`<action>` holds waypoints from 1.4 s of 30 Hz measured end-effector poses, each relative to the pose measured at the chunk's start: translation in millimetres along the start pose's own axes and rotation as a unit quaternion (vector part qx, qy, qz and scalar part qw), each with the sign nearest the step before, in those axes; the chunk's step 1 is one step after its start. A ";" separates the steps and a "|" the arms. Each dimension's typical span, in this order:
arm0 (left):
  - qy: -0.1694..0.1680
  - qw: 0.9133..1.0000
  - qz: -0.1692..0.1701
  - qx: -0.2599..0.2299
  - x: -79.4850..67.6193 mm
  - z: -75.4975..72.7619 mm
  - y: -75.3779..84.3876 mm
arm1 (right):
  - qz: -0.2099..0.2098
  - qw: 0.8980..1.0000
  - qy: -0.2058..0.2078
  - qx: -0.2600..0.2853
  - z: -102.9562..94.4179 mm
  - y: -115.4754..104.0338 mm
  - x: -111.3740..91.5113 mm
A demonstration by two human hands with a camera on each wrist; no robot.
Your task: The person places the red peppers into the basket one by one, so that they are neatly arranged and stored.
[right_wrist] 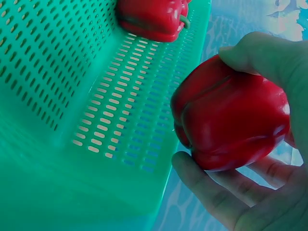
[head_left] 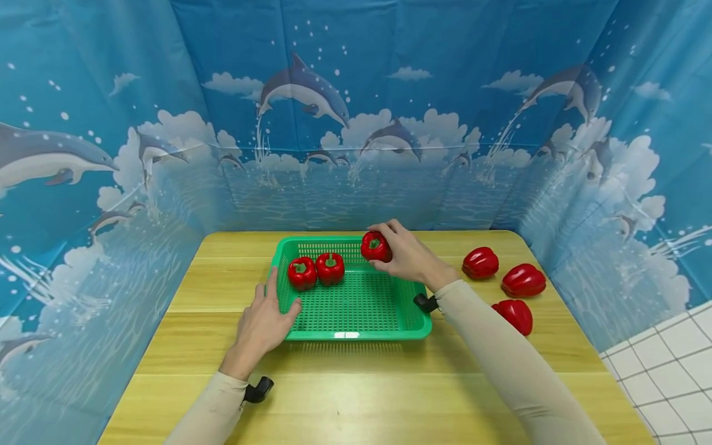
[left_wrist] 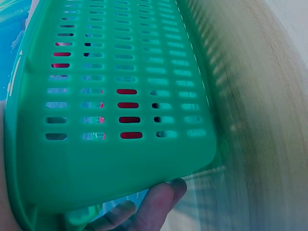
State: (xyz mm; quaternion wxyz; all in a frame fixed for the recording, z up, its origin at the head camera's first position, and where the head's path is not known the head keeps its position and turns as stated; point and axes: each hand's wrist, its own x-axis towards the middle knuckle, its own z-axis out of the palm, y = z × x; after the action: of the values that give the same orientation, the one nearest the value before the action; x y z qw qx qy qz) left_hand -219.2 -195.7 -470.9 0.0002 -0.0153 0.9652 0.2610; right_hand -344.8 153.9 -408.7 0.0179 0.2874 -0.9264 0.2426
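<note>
My right hand [head_left: 402, 250] holds a red bell pepper [head_left: 376, 246] over the back right of a green plastic basket [head_left: 389, 335]. In the right wrist view, thumb and fingers wrap round this pepper [right_wrist: 231, 120], which overlaps the basket's rim. My left hand [head_left: 264, 321] grips the basket at its left end, with the thumb over the front left corner. The left wrist view shows fingertips [left_wrist: 156, 204] past the lower edge of the slotted wall [left_wrist: 110, 168]. Two bell peppers, one [head_left: 302, 274] beside another [head_left: 330, 269], stand stem up at the basket's back left.
Right of the basket, three red bell peppers lie on the wooden table [head_left: 345, 395]: one [head_left: 481, 262] toward the back, one [head_left: 523, 280] farther right, and one [head_left: 515, 316] partly behind my right sleeve. A blue dolphin-print curtain [head_left: 356, 185] stands along the table's back and sides.
</note>
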 end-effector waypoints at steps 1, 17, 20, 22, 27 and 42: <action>0.001 1.000 0.000 0.001 0.0 0.2 0.2 | -0.001 1.000 0.000 0.000 0.9 -0.5 0.6; 0.002 1.000 -0.006 0.004 0.0 0.0 1.5 | 0.003 1.000 -0.016 0.018 14.0 -4.4 10.9; 0.000 1.000 -0.006 0.002 -0.7 -0.1 1.5 | 0.006 0.999 -0.023 0.021 16.6 -5.9 12.4; -0.002 1.000 -0.005 0.002 -1.4 -0.2 1.7 | 0.009 0.999 -0.026 0.022 17.9 -7.0 13.3; 0.000 1.000 -0.005 0.002 -1.7 -0.6 1.8 | 0.016 1.000 -0.025 0.004 21.8 -7.7 15.1; 0.001 1.000 -0.007 0.005 -0.8 -1.4 2.3 | 0.022 0.997 -0.074 0.026 34.4 -3.5 19.1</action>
State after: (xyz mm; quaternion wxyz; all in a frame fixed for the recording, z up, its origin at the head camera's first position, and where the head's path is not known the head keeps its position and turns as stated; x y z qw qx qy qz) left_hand -218.4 -194.4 -468.5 0.0007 -0.0228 0.9664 0.2559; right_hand -355.2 125.6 -434.2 -0.0635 0.2846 -0.9247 0.2450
